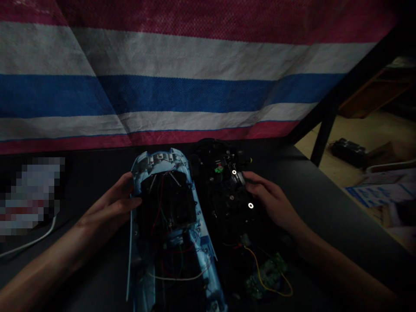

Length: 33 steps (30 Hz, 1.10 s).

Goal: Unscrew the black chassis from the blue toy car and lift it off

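A light blue toy car body shell (204, 242) lies with its hollow inside facing up, thin red, green and white wires running across it. My left hand (113, 201) grips its left edge, the thumb over the rim and the other fingers partly hidden. Right beside the shell is a black toy car chassis (224, 208) with screws and two shiny metal rings. My right hand (271, 197) holds the chassis by its right side, fingertips partly out of sight. A green circuit board (266, 275) with a yellow wire sits at the chassis's near end.
Behind the dark table (325, 208) hangs a striped red, white and blue woven sheet (182, 91). A blurred-out object (32, 195) and a white cable (35, 242) are at the left. A black frame leg (325, 134) stands at the right, with clutter on the floor beyond.
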Motion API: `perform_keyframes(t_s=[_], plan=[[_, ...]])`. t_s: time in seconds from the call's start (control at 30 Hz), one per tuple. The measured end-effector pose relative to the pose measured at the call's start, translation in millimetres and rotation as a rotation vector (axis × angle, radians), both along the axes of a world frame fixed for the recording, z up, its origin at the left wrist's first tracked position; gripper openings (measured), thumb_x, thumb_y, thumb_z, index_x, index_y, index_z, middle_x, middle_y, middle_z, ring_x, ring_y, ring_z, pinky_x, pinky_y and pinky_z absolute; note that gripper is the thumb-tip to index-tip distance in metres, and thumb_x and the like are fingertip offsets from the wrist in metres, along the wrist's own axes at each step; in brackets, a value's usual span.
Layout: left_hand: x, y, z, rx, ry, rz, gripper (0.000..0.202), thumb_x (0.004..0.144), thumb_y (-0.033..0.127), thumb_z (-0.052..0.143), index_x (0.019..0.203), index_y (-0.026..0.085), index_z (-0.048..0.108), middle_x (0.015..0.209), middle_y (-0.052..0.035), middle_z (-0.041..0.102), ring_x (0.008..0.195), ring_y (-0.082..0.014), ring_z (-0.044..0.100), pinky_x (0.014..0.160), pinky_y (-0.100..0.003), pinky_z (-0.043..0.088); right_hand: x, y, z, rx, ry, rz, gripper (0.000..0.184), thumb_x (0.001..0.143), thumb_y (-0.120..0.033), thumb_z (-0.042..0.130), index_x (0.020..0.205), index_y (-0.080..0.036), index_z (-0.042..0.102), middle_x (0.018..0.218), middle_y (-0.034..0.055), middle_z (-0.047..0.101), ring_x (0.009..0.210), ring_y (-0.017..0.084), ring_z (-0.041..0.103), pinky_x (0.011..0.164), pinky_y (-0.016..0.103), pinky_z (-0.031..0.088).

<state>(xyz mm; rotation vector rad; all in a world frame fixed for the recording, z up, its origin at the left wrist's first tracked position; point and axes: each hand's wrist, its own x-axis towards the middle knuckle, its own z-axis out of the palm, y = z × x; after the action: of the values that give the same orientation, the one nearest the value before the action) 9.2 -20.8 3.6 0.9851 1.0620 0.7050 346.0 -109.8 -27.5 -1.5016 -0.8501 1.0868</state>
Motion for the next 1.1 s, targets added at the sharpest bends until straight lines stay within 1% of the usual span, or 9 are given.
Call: perform_keyframes(t_s=[0.1, 0.23, 0.4, 0.5, 0.57, 0.63, 0.73, 0.93, 1.1], plan=[[-4.1, 2.6, -9.2, 0.016, -0.016, 0.022, 0.062, 0.08, 0.036, 0.08, 0.138, 0.044, 0.06, 0.158, 0.0082, 0.052, 0.15, -0.0347, 0.042, 0.113, -0.045, 0.052, 0.2, 0.7, -1.1, -0.005, 0.028, -0.011, 0.03, 0.074, -0.039, 0.073, 0.1, -0.025, 0.075, 0.069, -0.0044, 0.055, 0.065, 0.015, 0.048, 0.061, 0.027, 0.034], [-9.3, 3.4, -16.0, -0.017, 0.013, 0.091, 0.067, 0.079, 0.036, 0.08, 0.142, 0.045, 0.057, 0.16, 0.0074, 0.05, 0.149, -0.0332, 0.044, 0.116, -0.048, 0.047, -0.4, 0.9, -1.1, -0.009, 0.024, -0.027, 0.029, 0.072, -0.039, 0.074, 0.097, -0.025, 0.076, 0.071, -0.0038, 0.058, 0.067, 0.015, 0.049, 0.063, 0.028, 0.035], [-3.3, 0.1, -3.1, -0.047, 0.02, 0.074, 0.067, 0.078, 0.035, 0.081, 0.141, 0.043, 0.059, 0.157, 0.0063, 0.054, 0.149, -0.0341, 0.044, 0.112, -0.046, 0.052, -1.4, 0.1, 0.6, 0.018, 0.016, -0.017, 0.026, 0.075, -0.037, 0.072, 0.097, -0.026, 0.076, 0.078, -0.0023, 0.063, 0.072, 0.016, 0.053, 0.066, 0.029, 0.038], [4.7, -3.6, 9.0, -0.025, 0.01, 0.026, 0.063, 0.076, 0.038, 0.082, 0.136, 0.041, 0.064, 0.153, 0.0067, 0.058, 0.147, -0.0358, 0.046, 0.11, -0.043, 0.055, -1.2, 0.4, 1.0, 0.007, 0.042, -0.02, 0.03, 0.074, -0.038, 0.072, 0.1, -0.025, 0.075, 0.076, -0.0027, 0.061, 0.071, 0.017, 0.053, 0.065, 0.029, 0.036], [7.9, -5.4, 13.3, -0.014, 0.022, 0.048, 0.062, 0.073, 0.037, 0.084, 0.133, 0.042, 0.066, 0.151, 0.0087, 0.059, 0.146, -0.036, 0.047, 0.107, -0.042, 0.057, -0.7, 0.5, 0.7, -0.002, 0.054, -0.024, 0.033, 0.074, -0.039, 0.072, 0.104, -0.025, 0.074, 0.076, -0.0029, 0.061, 0.072, 0.017, 0.053, 0.065, 0.03, 0.036], [8.3, -5.8, 12.9, -0.023, 0.039, 0.09, 0.062, 0.073, 0.035, 0.085, 0.132, 0.043, 0.066, 0.15, 0.0104, 0.06, 0.146, -0.0348, 0.048, 0.105, -0.041, 0.059, -0.1, 0.3, -0.2, -0.01, 0.062, -0.035, 0.036, 0.073, -0.039, 0.073, 0.107, -0.025, 0.073, 0.076, -0.0032, 0.061, 0.071, 0.017, 0.052, 0.065, 0.03, 0.036], [5.2, -3.8, 6.1, -0.008, 0.021, 0.09, 0.061, 0.074, 0.035, 0.083, 0.132, 0.04, 0.066, 0.151, 0.0078, 0.06, 0.142, -0.0345, 0.052, 0.102, -0.04, 0.061, 0.9, -0.2, -2.5, -0.02, 0.095, -0.052, 0.037, 0.074, -0.039, 0.074, 0.108, -0.026, 0.073, 0.073, -0.0043, 0.059, 0.067, 0.016, 0.05, 0.064, 0.03, 0.036], [-1.4, 1.4, -5.1, -0.009, 0.029, 0.092, 0.066, 0.074, 0.035, 0.083, 0.136, 0.041, 0.063, 0.156, 0.0079, 0.054, 0.142, -0.0336, 0.053, 0.098, -0.038, 0.063, 2.6, -0.3, -4.8, -0.001, 0.123, -0.046, 0.034, 0.075, -0.037, 0.074, 0.108, -0.028, 0.074, 0.073, -0.0038, 0.06, 0.07, 0.018, 0.055, 0.07, 0.032, 0.044], [4.1, -2.0, 2.7, 0.016, -0.015, 0.094, 0.056, 0.072, 0.035, 0.086, 0.126, 0.039, 0.07, 0.15, 0.0089, 0.06, 0.14, -0.0345, 0.055, 0.099, -0.039, 0.063, 4.0, -0.9, -4.3, 0.022, 0.065, -0.016, 0.032, 0.079, -0.037, 0.071, 0.109, -0.027, 0.075, 0.072, -0.0029, 0.064, 0.071, 0.019, 0.06, 0.072, 0.034, 0.048]])
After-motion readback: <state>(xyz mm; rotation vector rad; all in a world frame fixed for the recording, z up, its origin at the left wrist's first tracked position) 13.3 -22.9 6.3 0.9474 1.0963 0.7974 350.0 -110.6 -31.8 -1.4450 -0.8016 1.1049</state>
